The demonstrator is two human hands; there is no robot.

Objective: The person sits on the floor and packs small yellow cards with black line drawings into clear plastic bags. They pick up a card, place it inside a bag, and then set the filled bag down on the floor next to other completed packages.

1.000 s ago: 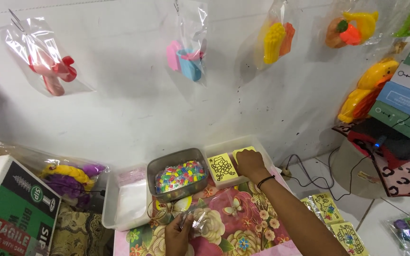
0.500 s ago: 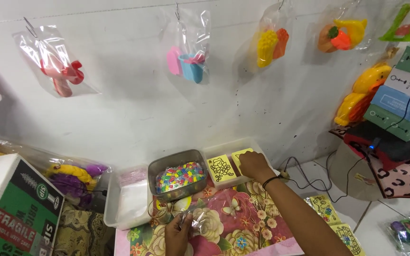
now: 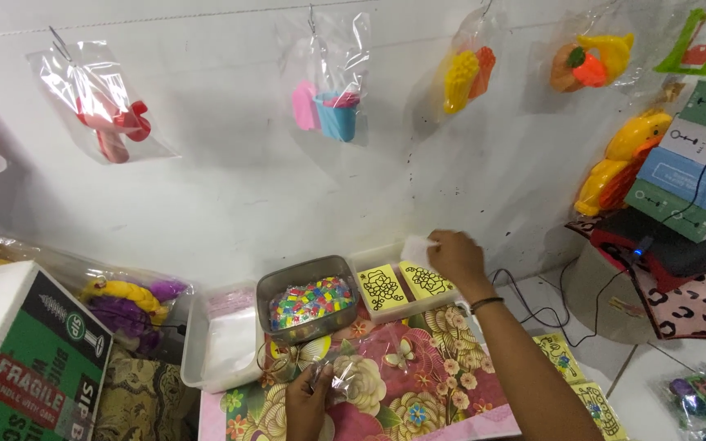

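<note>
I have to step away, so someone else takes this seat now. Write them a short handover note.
Left hand: holds a small clear plastic bag over the floral cloth.
Right hand: lifted, pinching a white sheet above the tray of yellow patterned cards.
Nearby: metal tin of coloured bits behind the bag, white tub of clear bags to its left.
Done: bag and sheet picked up.
Left: sheet is not in the bag; the bag looks empty.

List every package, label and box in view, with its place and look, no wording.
Cardboard box: bottom left, green and white with a red label.
Stacked flat boxes: right edge, green, blue and white.
Clear hanging bags: along the wall, holding bright plastic toys.
Yellow pattern cards: in a white tray by the right hand.
</note>
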